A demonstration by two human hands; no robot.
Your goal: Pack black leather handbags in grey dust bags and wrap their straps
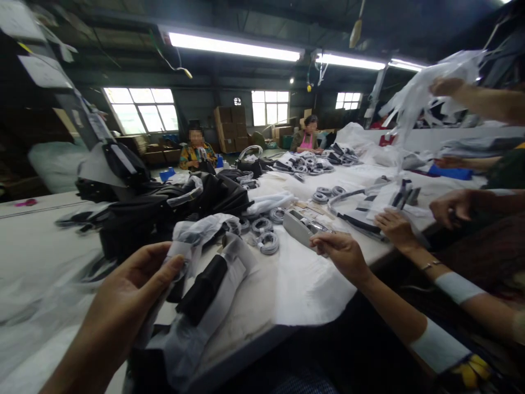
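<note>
- We had the left hand [129, 293] pinching crumpled plastic wrap [199, 231] between thumb and fingers.
- Black bundle [203, 290], partly in frosted plastic, lay just right of that hand on the table [256, 303]; long axis ran from near left up to far right. Left hand was clearly nearer.
- Our right hand [344, 256] sat well apart, fingertips drawn together at the grey piece [296, 227] (couldn't tell if they gripped it).
- Between the hands we saw coiled cords [268, 243] and, nearer us, white sheets [314, 293].
- Black bags [172, 210] were piled beyond the left hand, crowding that side.
- A co-worker's hand [396, 227] was close beyond our right.
</note>
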